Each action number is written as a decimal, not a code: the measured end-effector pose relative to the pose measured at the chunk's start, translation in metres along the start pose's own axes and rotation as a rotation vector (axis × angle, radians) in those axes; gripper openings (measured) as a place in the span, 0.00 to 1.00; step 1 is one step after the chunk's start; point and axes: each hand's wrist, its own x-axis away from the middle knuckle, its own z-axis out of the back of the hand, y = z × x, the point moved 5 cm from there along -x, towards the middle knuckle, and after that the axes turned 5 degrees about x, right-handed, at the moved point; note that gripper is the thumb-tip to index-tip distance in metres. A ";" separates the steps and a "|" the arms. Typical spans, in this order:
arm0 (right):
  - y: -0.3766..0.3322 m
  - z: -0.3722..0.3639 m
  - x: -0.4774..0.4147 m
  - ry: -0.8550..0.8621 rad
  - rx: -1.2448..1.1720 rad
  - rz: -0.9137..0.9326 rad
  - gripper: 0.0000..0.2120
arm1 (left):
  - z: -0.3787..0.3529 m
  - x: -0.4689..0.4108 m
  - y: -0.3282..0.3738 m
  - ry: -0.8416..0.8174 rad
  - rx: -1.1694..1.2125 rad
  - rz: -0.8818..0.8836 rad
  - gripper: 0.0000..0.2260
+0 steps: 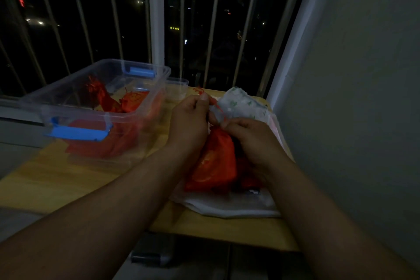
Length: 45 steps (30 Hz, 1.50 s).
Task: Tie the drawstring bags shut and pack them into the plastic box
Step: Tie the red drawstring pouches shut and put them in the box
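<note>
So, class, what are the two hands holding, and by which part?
A red drawstring bag, held at its neck: the left hand apparently pinches the red cord, and the right hand grips the gathered top.

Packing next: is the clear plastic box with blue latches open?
Open: the clear plastic box has no lid on; red fabric bags lie inside.

- Your 2 bare forearms reach in from the bottom edge, and your hands are nearly touching.
- Your left hand [189, 120] is fisted, thumb up, pinching a red cord [200, 91].
- Your right hand [252, 141] curls, knuckles up, round the neck of the red bag [216, 161].
</note>
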 end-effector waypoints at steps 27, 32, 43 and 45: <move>-0.012 -0.005 0.008 -0.158 0.340 0.044 0.06 | -0.013 0.007 0.027 -0.445 -0.098 -0.024 0.12; -0.003 0.001 0.004 -0.129 0.190 -0.032 0.07 | -0.015 0.006 0.020 -0.454 -0.292 -0.050 0.15; -0.001 0.016 -0.004 -0.124 -0.112 -0.140 0.05 | -0.010 0.010 0.010 -0.530 -0.814 -0.430 0.07; -0.003 0.017 -0.004 -0.108 -0.096 -0.123 0.06 | -0.009 0.009 0.011 -0.512 -0.831 -0.433 0.06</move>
